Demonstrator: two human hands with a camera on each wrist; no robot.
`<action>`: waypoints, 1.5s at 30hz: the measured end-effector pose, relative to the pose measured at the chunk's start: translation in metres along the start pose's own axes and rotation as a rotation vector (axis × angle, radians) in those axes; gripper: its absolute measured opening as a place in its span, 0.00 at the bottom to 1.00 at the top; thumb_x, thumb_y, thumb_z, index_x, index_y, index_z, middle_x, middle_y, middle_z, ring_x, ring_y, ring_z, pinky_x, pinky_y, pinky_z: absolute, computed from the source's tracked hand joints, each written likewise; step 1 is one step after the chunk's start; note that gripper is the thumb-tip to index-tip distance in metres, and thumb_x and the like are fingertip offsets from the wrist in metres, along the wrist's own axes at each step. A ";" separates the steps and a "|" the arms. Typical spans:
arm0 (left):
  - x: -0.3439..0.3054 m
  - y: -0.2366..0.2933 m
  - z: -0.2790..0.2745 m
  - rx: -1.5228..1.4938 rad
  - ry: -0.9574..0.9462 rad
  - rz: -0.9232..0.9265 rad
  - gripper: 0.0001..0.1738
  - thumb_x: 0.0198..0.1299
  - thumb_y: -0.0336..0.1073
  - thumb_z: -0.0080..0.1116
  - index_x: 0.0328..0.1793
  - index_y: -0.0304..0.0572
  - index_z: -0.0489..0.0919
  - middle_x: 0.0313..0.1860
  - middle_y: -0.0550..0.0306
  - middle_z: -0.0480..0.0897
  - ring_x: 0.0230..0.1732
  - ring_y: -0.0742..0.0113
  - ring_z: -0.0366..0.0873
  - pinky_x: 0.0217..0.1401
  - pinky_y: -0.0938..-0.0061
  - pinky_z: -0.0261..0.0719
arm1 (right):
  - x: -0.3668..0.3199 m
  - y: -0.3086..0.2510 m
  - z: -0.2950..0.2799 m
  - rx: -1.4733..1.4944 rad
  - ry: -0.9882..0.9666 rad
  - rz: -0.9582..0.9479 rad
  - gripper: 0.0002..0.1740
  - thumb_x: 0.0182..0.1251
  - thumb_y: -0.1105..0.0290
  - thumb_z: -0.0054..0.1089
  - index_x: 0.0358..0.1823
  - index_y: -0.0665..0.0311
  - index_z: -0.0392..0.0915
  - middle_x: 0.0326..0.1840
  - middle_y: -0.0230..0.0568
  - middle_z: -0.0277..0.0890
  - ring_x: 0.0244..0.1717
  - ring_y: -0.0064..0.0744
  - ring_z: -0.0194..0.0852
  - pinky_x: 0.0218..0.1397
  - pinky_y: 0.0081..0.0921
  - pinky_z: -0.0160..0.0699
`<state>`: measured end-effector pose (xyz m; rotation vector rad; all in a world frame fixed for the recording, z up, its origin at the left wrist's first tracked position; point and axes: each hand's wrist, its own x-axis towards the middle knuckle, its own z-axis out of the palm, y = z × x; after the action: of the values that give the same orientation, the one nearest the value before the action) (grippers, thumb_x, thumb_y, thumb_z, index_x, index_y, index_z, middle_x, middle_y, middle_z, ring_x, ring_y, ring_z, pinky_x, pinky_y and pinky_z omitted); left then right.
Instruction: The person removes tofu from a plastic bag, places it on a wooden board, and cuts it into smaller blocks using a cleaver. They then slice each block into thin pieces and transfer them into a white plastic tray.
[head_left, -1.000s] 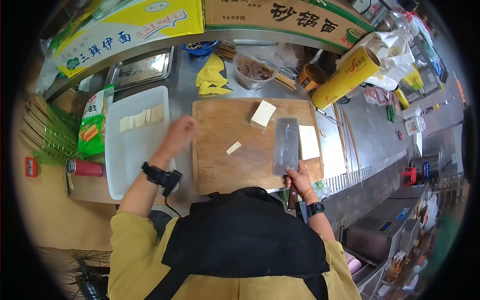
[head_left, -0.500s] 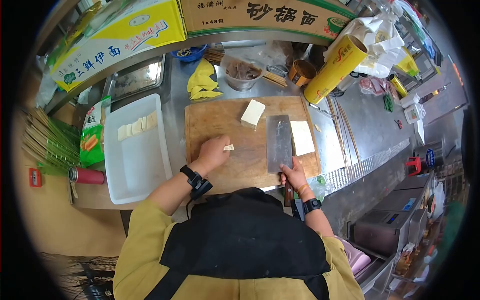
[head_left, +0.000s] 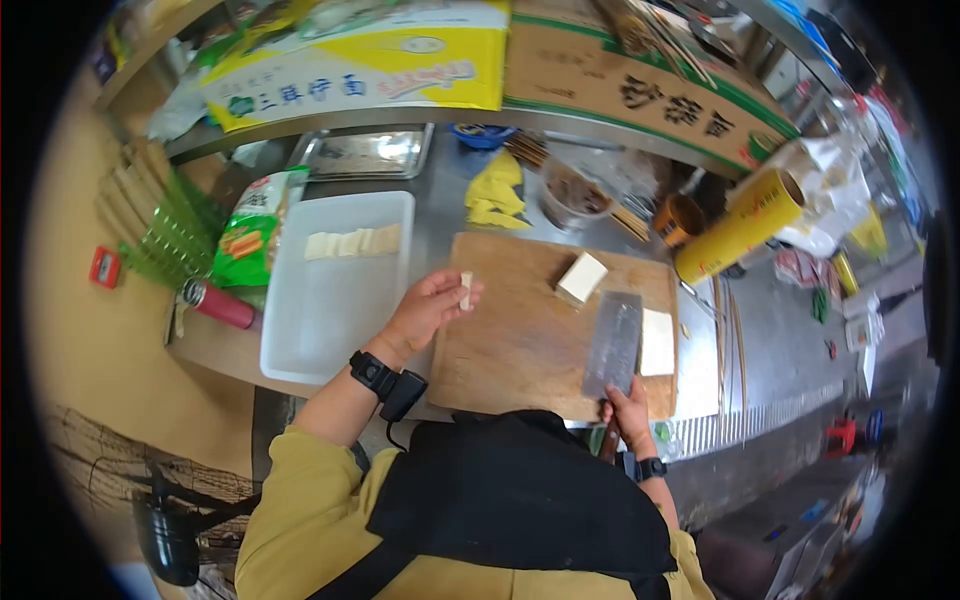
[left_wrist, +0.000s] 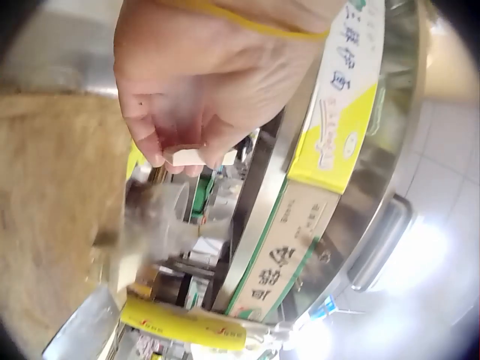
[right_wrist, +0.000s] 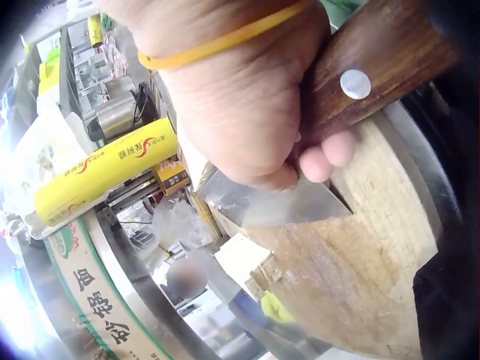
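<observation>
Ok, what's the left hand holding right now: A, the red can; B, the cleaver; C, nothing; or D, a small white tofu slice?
D: the left hand pinches a small white tofu slice at the left edge of the cutting board, while the right hand grips the cleaver.

At centre, cutting board (head_left: 520,340). On its far part, tofu block (head_left: 581,277); on its right part, cleaver (head_left: 613,345) lying flat, tofu slab (head_left: 657,342) just right of it. Over the board's left edge, left hand (head_left: 428,308) pinching a small tofu piece (head_left: 465,290). At the near right edge, right hand (head_left: 630,408) round the cleaver's handle. Left of the board, tray (head_left: 330,320); in its far end, row of tofu slices (head_left: 352,242). Left of the tray, snack bag (head_left: 247,240) and, nearer, can (head_left: 218,303). Behind the board, bowl (head_left: 575,195).
</observation>
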<state>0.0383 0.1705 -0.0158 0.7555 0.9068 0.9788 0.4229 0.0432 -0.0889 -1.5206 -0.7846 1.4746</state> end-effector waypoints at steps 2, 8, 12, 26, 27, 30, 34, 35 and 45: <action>0.004 0.014 -0.041 0.018 0.157 0.100 0.14 0.65 0.31 0.58 0.56 0.44 0.74 0.52 0.53 0.83 0.48 0.67 0.81 0.53 0.70 0.81 | 0.001 0.002 -0.001 -0.012 0.010 -0.003 0.12 0.69 0.76 0.54 0.51 0.64 0.64 0.27 0.33 0.70 0.14 0.21 0.66 0.14 0.20 0.68; 0.046 0.021 -0.197 0.186 0.791 0.218 0.13 0.56 0.30 0.67 0.47 0.43 0.77 0.35 0.61 0.81 0.34 0.70 0.79 0.34 0.74 0.82 | 0.001 -0.002 0.003 0.001 0.017 -0.005 0.11 0.69 0.77 0.53 0.50 0.63 0.65 0.27 0.33 0.71 0.14 0.21 0.66 0.14 0.20 0.68; 0.083 0.011 -0.260 0.358 0.857 0.241 0.15 0.53 0.33 0.70 0.45 0.40 0.79 0.33 0.60 0.80 0.31 0.69 0.79 0.31 0.75 0.81 | -0.002 -0.002 0.004 -0.002 0.038 0.005 0.12 0.69 0.77 0.53 0.50 0.63 0.65 0.28 0.34 0.71 0.14 0.21 0.66 0.15 0.21 0.68; 0.083 -0.009 0.023 0.728 -0.044 0.288 0.20 0.62 0.32 0.61 0.60 0.39 0.75 0.53 0.56 0.79 0.54 0.68 0.75 0.57 0.77 0.74 | 0.002 -0.002 -0.005 0.023 0.044 0.089 0.17 0.70 0.75 0.55 0.57 0.63 0.63 0.21 0.32 0.69 0.14 0.21 0.66 0.16 0.21 0.70; 0.090 -0.027 0.045 0.730 -0.130 0.271 0.24 0.61 0.34 0.63 0.63 0.38 0.72 0.57 0.52 0.77 0.58 0.64 0.74 0.59 0.73 0.74 | 0.001 -0.004 -0.008 0.017 0.045 0.090 0.17 0.70 0.75 0.55 0.57 0.64 0.63 0.22 0.32 0.69 0.14 0.21 0.67 0.16 0.21 0.71; 0.110 -0.061 0.102 1.010 -0.093 0.327 0.39 0.57 0.43 0.68 0.71 0.36 0.64 0.66 0.43 0.70 0.65 0.52 0.70 0.63 0.63 0.73 | 0.002 0.004 -0.006 0.075 -0.014 0.062 0.19 0.70 0.76 0.54 0.60 0.62 0.63 0.23 0.31 0.70 0.15 0.19 0.68 0.16 0.20 0.72; 0.137 -0.082 0.149 1.383 0.065 0.363 0.54 0.48 0.51 0.71 0.76 0.35 0.55 0.69 0.37 0.67 0.66 0.43 0.69 0.66 0.57 0.71 | 0.002 0.011 -0.010 0.104 -0.041 0.017 0.19 0.70 0.76 0.54 0.60 0.63 0.63 0.23 0.31 0.70 0.15 0.19 0.67 0.16 0.19 0.71; 0.143 -0.081 0.154 1.424 0.066 0.296 0.55 0.47 0.51 0.71 0.77 0.36 0.54 0.69 0.37 0.67 0.66 0.42 0.69 0.66 0.57 0.71 | 0.001 0.011 -0.010 0.114 -0.059 0.005 0.19 0.70 0.76 0.54 0.60 0.63 0.63 0.23 0.31 0.70 0.15 0.19 0.67 0.16 0.19 0.70; 0.164 -0.102 0.184 1.599 0.264 0.022 0.53 0.44 0.43 0.72 0.75 0.42 0.55 0.63 0.41 0.72 0.61 0.43 0.73 0.62 0.57 0.75 | -0.021 -0.012 -0.031 0.122 -0.130 -0.087 0.20 0.70 0.76 0.55 0.62 0.65 0.65 0.19 0.27 0.68 0.15 0.16 0.67 0.18 0.16 0.68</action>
<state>0.2840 0.2594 -0.0712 1.9632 1.9041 0.1659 0.4531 0.0254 -0.0705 -1.2943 -0.8115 1.5395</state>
